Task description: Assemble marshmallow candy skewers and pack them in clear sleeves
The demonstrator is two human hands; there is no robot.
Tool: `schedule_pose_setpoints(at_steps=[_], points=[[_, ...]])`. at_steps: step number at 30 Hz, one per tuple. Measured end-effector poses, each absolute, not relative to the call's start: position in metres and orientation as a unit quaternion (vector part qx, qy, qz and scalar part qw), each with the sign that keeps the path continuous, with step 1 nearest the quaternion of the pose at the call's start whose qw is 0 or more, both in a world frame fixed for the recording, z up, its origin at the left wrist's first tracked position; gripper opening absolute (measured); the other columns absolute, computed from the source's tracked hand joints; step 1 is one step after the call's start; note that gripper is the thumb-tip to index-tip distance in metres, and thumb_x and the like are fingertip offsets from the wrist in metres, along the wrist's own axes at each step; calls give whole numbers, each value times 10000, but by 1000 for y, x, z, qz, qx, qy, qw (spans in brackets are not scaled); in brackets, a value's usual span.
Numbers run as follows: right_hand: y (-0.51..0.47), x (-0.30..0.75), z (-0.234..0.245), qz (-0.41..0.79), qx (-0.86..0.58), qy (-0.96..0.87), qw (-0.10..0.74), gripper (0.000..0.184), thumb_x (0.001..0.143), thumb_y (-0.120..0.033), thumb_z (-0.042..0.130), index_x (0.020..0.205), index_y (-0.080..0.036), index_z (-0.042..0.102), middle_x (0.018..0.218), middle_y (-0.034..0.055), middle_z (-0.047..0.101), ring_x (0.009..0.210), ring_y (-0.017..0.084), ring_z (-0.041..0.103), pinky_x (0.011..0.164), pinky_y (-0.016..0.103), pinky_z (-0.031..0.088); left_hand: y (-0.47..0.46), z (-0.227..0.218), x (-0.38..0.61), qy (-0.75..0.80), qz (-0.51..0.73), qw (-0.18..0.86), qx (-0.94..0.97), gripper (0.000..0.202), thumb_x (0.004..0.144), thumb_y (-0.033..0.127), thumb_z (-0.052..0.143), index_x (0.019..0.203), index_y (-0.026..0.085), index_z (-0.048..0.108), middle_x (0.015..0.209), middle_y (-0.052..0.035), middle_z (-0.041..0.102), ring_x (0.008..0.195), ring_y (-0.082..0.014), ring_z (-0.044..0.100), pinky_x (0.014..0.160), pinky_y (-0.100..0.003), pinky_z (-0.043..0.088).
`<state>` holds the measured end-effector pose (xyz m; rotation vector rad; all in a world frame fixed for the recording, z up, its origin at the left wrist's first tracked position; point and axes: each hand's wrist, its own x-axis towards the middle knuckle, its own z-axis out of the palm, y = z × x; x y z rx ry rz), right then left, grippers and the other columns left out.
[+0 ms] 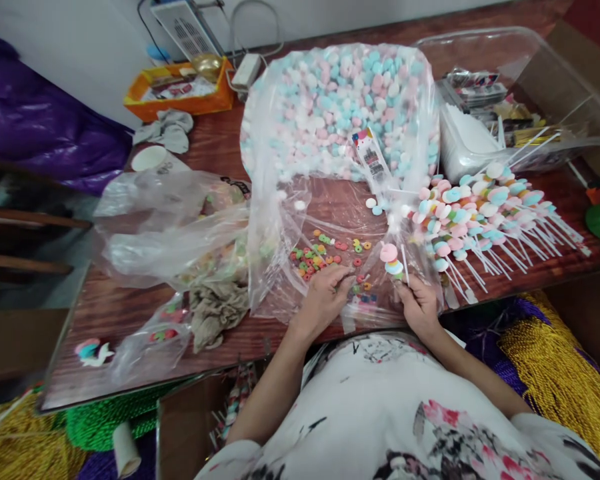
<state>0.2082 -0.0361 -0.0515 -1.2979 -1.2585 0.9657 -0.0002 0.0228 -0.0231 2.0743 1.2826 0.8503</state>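
Note:
My right hand (pixel 420 303) is closed at the front edge of the table, its thumb and fingers pinching a marshmallow skewer (pixel 393 261) with pink, white and blue pieces. A white stick (pixel 405 259) pokes up beside those pieces. To its left, my left hand (pixel 327 297) is closed with the fingertips pressed together; what they pinch, if anything, is too small to make out. Small ring-shaped candies (pixel 310 261) in red, green and orange lie on the clear plastic near the left fingertips. Several finished-looking marshmallow skewers (pixel 485 207) are piled to the right.
A big clear bag of pastel marshmallows (pixel 330 100) stands behind, with a printed packet (pixel 371 157) against it. Right of it is a clear plastic tub (pixel 460 150). On the left are another plastic bag (pixel 145 220), a crumpled cloth (pixel 215 313) and an orange tray (pixel 180 103).

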Motion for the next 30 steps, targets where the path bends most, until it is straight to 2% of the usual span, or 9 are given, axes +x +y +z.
schedule_pose_setpoints(at_steps=[6,16,19,23,30], points=[[-37,209,-49,395,-538,-547,505,293,928,-270,471,646,-193,493,569,-46,453,531,90,425,535,233,359,17,-24,-1,465,314,247,790,133,856,180,588,919,178,705,880,-69,729,813,-179,664,766,-326,525],[-39,209,-52,404,-544,-514,526,241,924,-254,492,698,-186,541,589,-46,447,545,90,411,533,229,349,46,-18,1,453,256,147,841,163,884,178,528,947,164,678,939,-90,706,901,-208,632,844,-367,483],[-39,210,-53,403,-547,-517,521,234,922,-252,497,706,-184,555,588,-45,444,545,90,402,527,228,340,55,-10,-6,448,224,124,856,173,880,163,513,940,169,674,914,-83,696,874,-206,623,816,-352,475],[-39,210,-52,406,-548,-517,517,232,925,-257,490,714,-185,555,584,-45,446,542,92,409,528,231,344,50,-2,-7,431,230,142,861,152,893,188,518,915,174,668,841,-63,680,811,-190,611,775,-326,467],[-38,209,-50,401,-544,-528,515,258,925,-239,498,675,-184,530,591,-48,466,548,84,427,551,231,343,10,0,-12,394,196,248,863,139,918,245,540,925,160,650,830,-52,678,791,-165,599,758,-302,472]])
